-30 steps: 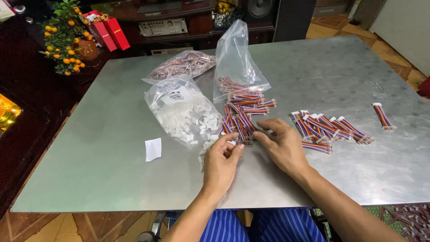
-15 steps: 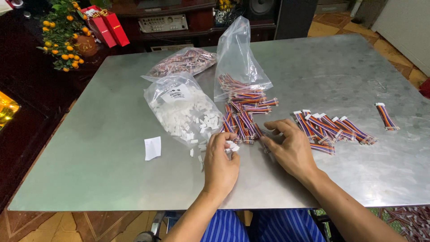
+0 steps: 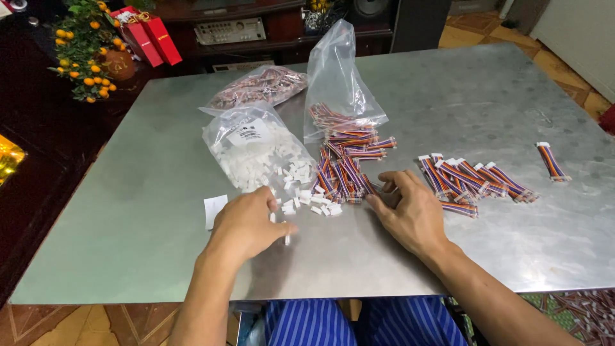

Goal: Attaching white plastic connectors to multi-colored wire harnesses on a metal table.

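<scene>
A small white connector (image 3: 287,238) is being pinched between the fingertips of the left hand (image 3: 246,224), just beside the spilled white connectors (image 3: 307,195). The striped wire pile (image 3: 343,176) is being touched by the right hand (image 3: 410,211), fingers spread, nothing clamped, on the metal table (image 3: 448,102).

A grey metal table (image 3: 160,211) with a dull shine fills the view. Behind it stands a dark wooden cabinet (image 3: 282,45) with an audio device (image 3: 230,30). A small tree with orange fruits (image 3: 86,48) stands at left. The floor (image 3: 467,35) has brown tiles.
</scene>
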